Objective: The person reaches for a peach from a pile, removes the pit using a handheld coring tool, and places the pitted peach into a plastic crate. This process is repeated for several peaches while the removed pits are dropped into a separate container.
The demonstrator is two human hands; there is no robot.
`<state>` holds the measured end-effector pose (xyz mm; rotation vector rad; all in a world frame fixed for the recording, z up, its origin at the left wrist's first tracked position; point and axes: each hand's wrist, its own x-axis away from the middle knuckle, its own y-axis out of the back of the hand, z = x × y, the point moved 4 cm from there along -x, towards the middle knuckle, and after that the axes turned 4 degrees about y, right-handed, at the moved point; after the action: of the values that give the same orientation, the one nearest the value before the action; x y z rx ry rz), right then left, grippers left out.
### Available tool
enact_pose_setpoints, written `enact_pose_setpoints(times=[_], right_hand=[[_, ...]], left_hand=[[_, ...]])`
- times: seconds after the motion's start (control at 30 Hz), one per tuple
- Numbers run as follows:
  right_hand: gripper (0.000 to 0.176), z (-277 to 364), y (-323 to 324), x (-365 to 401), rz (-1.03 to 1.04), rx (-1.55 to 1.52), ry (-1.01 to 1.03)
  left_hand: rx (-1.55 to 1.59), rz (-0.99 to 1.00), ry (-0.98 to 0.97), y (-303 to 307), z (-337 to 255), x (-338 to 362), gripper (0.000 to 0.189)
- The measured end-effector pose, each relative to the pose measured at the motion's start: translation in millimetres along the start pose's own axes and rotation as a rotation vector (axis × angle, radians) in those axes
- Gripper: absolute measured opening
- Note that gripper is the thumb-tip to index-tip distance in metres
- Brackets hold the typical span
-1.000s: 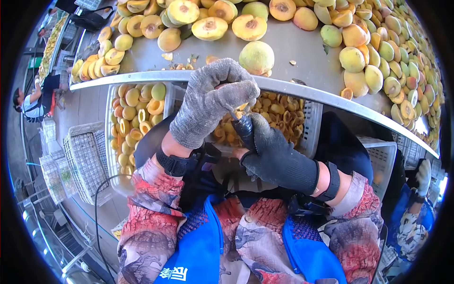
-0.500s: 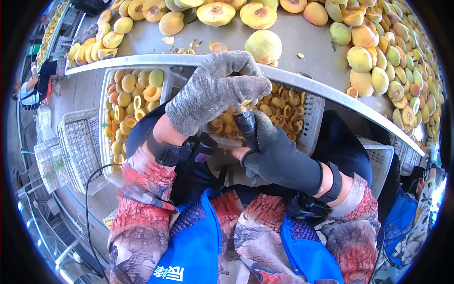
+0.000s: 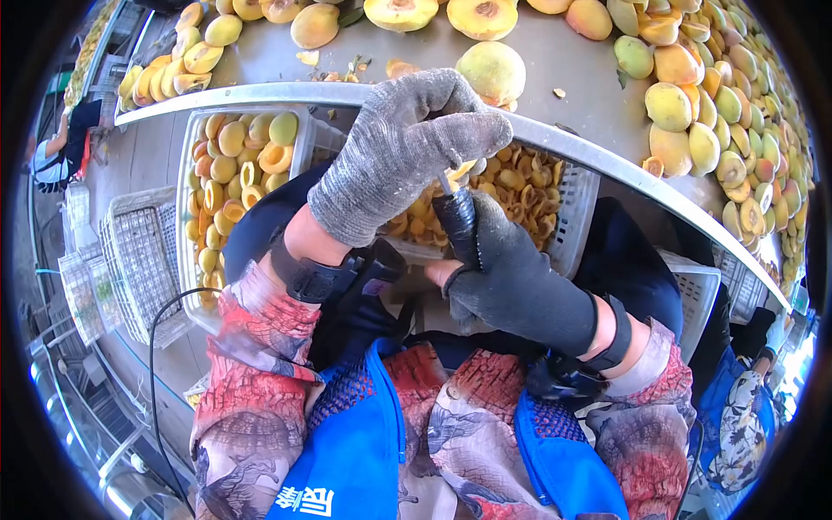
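Note:
My left hand (image 3: 407,152), in a grey knitted glove, is curled in front of the table edge. A yellow piece of peach (image 3: 461,171) shows beneath its fingers; the rest of the piece is hidden. My right hand (image 3: 520,277), in a black glove, is closed around a black-handled knife (image 3: 457,227). Its narrow metal end points up and meets the yellow piece under the left hand. Below both hands stands a white crate (image 3: 572,212) with cut peach pieces (image 3: 524,186).
Halved peaches (image 3: 487,16) lie on the metal table (image 3: 572,113), heaped at its right (image 3: 745,130). A whole peach (image 3: 490,73) sits near its edge. Left are a crate of peach halves (image 3: 192,173) and stacked crates (image 3: 139,260). People (image 3: 56,152) (image 3: 745,416) are at both sides.
Both hands stay together at nearly the same spot, the left shifting slightly up and right. The table appears higher in view. At the far right, a person's gloved hand and patterned sleeve show more.

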<state>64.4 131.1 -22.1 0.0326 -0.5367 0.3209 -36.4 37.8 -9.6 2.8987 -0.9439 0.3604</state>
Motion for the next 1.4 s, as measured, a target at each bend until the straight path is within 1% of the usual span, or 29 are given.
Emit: enact_pose_setpoints(times=[0.03, 0.1, 0.13, 0.17, 0.2, 0.23, 0.27, 0.3, 0.33, 0.4, 0.43, 0.5, 0.53, 0.57, 0.63, 0.7, 0.77, 0.87, 0.93, 0.97, 1.03, 1.1, 1.2, 1.23, 1.3, 1.33, 1.4], right_hand=[[0.052, 2.8, 1.9, 0.2, 0.001, 0.000, -0.001], [0.051, 4.2, 0.9, 1.4, 0.097, -0.186, -0.024], [0.051, 2.2, -0.4, 1.0, 0.097, -0.188, -0.023], [0.051, 0.5, 0.8, 0.0, 0.024, -0.025, 0.045], [0.052, -1.2, 2.2, -0.9, -0.049, 0.137, 0.111], [0.052, -7.1, 2.0, -2.2, -0.049, 0.137, 0.110], [0.052, -4.5, 2.7, -2.1, -0.111, 0.345, 0.330], [0.053, 3.9, 0.7, 0.3, -0.172, 0.552, 0.550], [0.053, 6.3, 0.9, 0.9, -0.171, 0.552, 0.550], [0.055, 5.8, 1.3, -0.4, -0.090, 0.492, 0.317], [0.055, 2.3, 1.2, -0.9, -0.088, 0.492, 0.319], [0.057, -2.3, 1.2, 0.6, -0.104, 0.361, 0.458], [0.057, -3.3, 0.7, 2.0, -0.099, 0.362, 0.455], [0.056, -4.7, 0.0, 2.7, -0.064, 0.294, 0.382], [0.056, -4.0, -1.2, 5.3, 0.006, 0.160, 0.237], [0.056, -2.8, -2.5, 8.0, 0.073, 0.026, 0.092], [0.051, 1.2, -1.2, 10.2, 0.119, -0.099, 0.018], [0.044, 7.5, 0.9, 12.3, 0.205, -0.296, -0.076], [0.039, 10.1, 1.4, 14.2, 0.246, -0.375, -0.115], [0.037, 10.7, 1.9, 15.1, 0.260, -0.397, -0.129], [0.034, 10.8, 2.9, 15.6, 0.271, -0.410, -0.140], [0.031, 8.5, 3.1, 17.8, 0.316, -0.449, -0.208], [0.032, 16.3, 5.5, 21.8, 0.329, -0.477, -0.257], [0.032, 12.4, 7.4, 21.4, 0.331, -0.473, -0.256], [0.034, 3.3, 8.0, 21.9, 0.430, -0.542, -0.255], [0.034, 4.6, 7.2, 22.8, 0.430, -0.536, -0.255], [0.034, 12.0, 3.0, 23.9, 0.441, -0.764, -0.230]], left_hand=[[0.016, -0.021, -0.019, -0.1, 0.2, 0.6, 0.019], [0.022, -0.029, -0.048, -1.1, 0.4, 1.2, 0.019], [0.027, -0.036, -0.079, -1.0, -0.5, 1.7, 0.019], [0.026, -0.035, -0.078, -0.8, -1.8, 2.0, 0.019], [0.050, -0.032, -0.028, -0.4, -2.1, 2.1, 0.019], [0.075, -0.029, 0.024, -0.4, -0.9, 2.0, 0.019], [0.076, -0.029, 0.026, -0.1, 1.2, 1.5, 0.019], [0.140, -0.004, 0.024, -0.1, 3.9, 0.5, 0.019], [0.204, 0.020, 0.022, -0.4, 5.3, 0.0, 0.019], [0.144, 0.023, 0.021, -0.6, 2.8, 0.6, 0.020], [0.082, 0.025, 0.020, -0.3, 0.8, 1.1, 0.022], [0.080, 0.053, 0.030, -0.8, -0.7, 2.8, 0.022], [0.081, 0.083, 0.041, -2.2, -0.7, 4.0, 0.023], [0.083, 0.081, 0.044, -1.6, -2.3, 4.0, 0.023], [-0.040, 0.175, 0.092, -4.2, -3.0, 3.6, 0.025], [-0.035, 0.177, 0.074, -4.9, -0.9, 4.4, 0.024], [-0.031, 0.177, 0.055, -6.2, -1.7, 4.6, 0.025], [-0.005, 0.186, 0.109, -8.2, -0.7, 5.2, 0.026], [0.008, 0.202, -0.058, -9.8, -2.0, 5.8, 0.026], [0.009, 0.202, -0.057, -10.7, -4.2, 5.9, 0.026], [0.108, 0.185, 0.105, -11.7, -4.6, 5.6, 0.025], [0.126, 0.186, 0.102, -12.7, -3.9, 5.7, 0.024], [0.175, 0.187, 0.088, -14.7, -5.9, 5.7, 0.023], [0.204, 0.186, 0.077, -14.8, -7.6, 5.7, 0.022], [0.245, 0.188, 0.058, -14.6, -7.0, 6.2, 0.023], [0.286, 0.195, 0.044, -14.8, -6.9, 6.3, 0.023], [0.312, 0.185, 0.034, -14.8, -7.2, 7.0, 0.023]])
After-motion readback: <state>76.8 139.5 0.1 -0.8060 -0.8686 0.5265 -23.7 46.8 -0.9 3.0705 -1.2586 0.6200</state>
